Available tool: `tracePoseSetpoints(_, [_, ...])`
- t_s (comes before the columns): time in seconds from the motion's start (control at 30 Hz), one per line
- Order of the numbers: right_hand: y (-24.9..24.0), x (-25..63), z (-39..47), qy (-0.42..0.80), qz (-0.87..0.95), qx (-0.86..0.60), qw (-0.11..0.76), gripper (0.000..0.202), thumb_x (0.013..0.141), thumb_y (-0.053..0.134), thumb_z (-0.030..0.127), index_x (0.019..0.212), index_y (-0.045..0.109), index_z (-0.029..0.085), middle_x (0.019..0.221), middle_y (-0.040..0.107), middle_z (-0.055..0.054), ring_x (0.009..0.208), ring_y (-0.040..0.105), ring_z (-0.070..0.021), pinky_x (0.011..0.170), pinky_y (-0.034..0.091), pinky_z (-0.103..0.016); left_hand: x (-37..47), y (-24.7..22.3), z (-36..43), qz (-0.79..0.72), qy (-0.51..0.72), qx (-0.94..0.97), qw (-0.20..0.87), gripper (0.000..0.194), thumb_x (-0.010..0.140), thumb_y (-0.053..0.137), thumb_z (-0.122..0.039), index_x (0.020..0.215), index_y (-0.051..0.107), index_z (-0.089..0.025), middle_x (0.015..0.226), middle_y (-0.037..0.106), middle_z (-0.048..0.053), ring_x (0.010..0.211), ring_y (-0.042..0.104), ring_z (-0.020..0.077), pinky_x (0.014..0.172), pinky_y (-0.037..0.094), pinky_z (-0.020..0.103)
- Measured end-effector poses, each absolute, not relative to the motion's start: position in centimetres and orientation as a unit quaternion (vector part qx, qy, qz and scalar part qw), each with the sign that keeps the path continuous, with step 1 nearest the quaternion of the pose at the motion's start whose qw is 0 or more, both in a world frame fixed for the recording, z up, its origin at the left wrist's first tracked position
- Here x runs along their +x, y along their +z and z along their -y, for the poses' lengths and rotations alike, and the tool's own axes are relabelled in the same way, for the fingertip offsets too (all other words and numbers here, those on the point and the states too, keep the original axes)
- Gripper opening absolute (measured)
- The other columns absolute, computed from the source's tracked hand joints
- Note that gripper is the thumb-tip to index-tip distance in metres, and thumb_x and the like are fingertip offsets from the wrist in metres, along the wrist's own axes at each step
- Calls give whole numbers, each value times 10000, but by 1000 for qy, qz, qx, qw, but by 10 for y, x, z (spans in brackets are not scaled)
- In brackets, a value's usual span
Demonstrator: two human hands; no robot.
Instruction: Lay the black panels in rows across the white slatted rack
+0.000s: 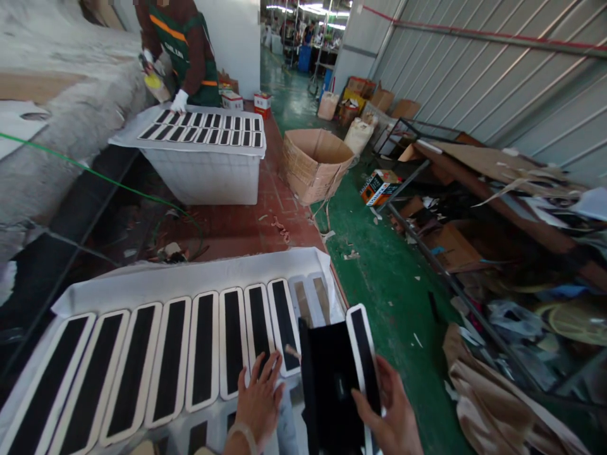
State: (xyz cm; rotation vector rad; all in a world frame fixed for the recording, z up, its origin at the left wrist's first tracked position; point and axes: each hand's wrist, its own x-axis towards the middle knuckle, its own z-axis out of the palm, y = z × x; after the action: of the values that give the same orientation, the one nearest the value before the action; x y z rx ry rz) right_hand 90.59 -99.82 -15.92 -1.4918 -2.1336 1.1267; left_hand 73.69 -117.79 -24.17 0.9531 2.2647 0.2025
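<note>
My left hand [260,395] is over the lower ends of the long black panels with white rounded borders [232,341], its fingers spread and nothing in them. These panels stand side by side in a row on a white-covered surface [190,275]. On the right, my right hand [393,407] grips a similar white-bordered strip [361,347] between thumb and fingers. Beside that strip is a black folded piece [329,379]; whether the two are joined I cannot tell. Paler strips [310,297] lie at the row's far right end.
Ahead, a person [184,57] in an apron and white gloves works at a white tub [203,170] topped with more panels. A cardboard box [313,164] stands on the floor. A cluttered metal rack [455,278] lines the right. A green hose [95,169] crosses the left.
</note>
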Motion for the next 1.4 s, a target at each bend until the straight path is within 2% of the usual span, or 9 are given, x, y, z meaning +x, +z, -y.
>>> tracePoseSetpoints(0.17, [-136, 825, 978, 150, 789, -536, 259, 766, 692, 612, 622, 1240, 451, 112, 1058, 572, -160, 979, 596, -328, 758, 527, -404, 735, -240, 1178, -864, 87, 365, 335, 622, 833, 324, -203, 1434, 244, -342, 1512, 224, -132, 1414, 211, 258, 1105, 161, 624])
tracePoseSetpoints(0.27, [-141, 793, 981, -16, 823, -525, 215, 714, 803, 539, 572, 1312, 395, 93, 1116, 561, -185, 881, 617, -318, 555, 474, -356, 733, -235, 1177, -859, 87, 365, 349, 643, 810, 347, -197, 1432, 248, -329, 1512, 217, -124, 1417, 201, 272, 1104, 166, 626])
tracePoseSetpoints(0.37, [-161, 777, 991, -80, 867, -462, 169, 596, 886, 490, 419, 1357, 332, 91, 1167, 561, -186, 909, 615, -294, 613, 476, -362, 730, -232, 1177, -852, 83, 368, 364, 662, 796, 355, -198, 1435, 235, -322, 1514, 201, -121, 1420, 191, 276, 1103, 168, 630])
tracePoseSetpoints(0.47, [-186, 771, 1004, -70, 909, -400, 95, 538, 895, 462, 292, 1366, 310, 79, 1176, 561, -183, 1015, 578, -296, 707, 489, -385, 729, -231, 1176, -852, 78, 366, 367, 679, 781, 363, -199, 1437, 234, -320, 1515, 193, -117, 1421, 185, 276, 1107, 155, 636])
tracePoseSetpoints(0.63, [-212, 771, 1009, 14, 887, -461, -1, 580, 854, 487, 272, 1366, 301, 73, 1236, 517, -176, 1049, 567, -291, 653, 506, -377, 729, -236, 1177, -852, 79, 363, 368, 684, 765, 385, -220, 1430, 265, -322, 1511, 214, -99, 1418, 192, 277, 1111, 159, 626])
tracePoseSetpoints(0.77, [-223, 770, 993, 74, 828, -555, -8, 626, 845, 477, 393, 1360, 296, 86, 1269, 471, -200, 1023, 590, -316, 632, 498, -392, 732, -243, 1179, -867, 98, 351, 340, 704, 732, 417, -221, 1408, 291, -372, 1485, 250, -141, 1409, 228, 253, 1117, 171, 602])
tracePoseSetpoints(1.03, [-280, 760, 987, 154, 861, -485, 22, 680, 806, 507, 392, 1343, 332, 12, 1275, 458, -228, 1077, 566, -330, 806, 508, -409, 741, -268, 1183, -883, 123, 357, 280, 713, 709, 453, -221, 1390, 330, -397, 1466, 307, -135, 1376, 301, 279, 1087, 225, 614])
tracePoseSetpoints(1.17, [-296, 762, 985, 148, 871, -468, 24, 706, 794, 522, 390, 1349, 356, -13, 1246, 477, -231, 1174, 477, -367, 882, 482, -437, 744, -291, 1188, -881, 115, 401, 222, 723, 710, 454, -180, 1409, 354, -334, 1473, 334, -78, 1349, 349, 311, 1046, 310, 619])
tracePoseSetpoints(1.4, [-294, 759, 983, 140, 885, -442, 41, 708, 838, 497, 414, 1368, 341, -28, 1198, 481, -227, 1150, 474, -346, 923, 456, -423, 750, -321, 1171, -833, 171, 526, -16, 566, 789, 526, -242, 1343, 464, -140, 1442, 440, 51, 1300, 438, 245, 994, 469, 380])
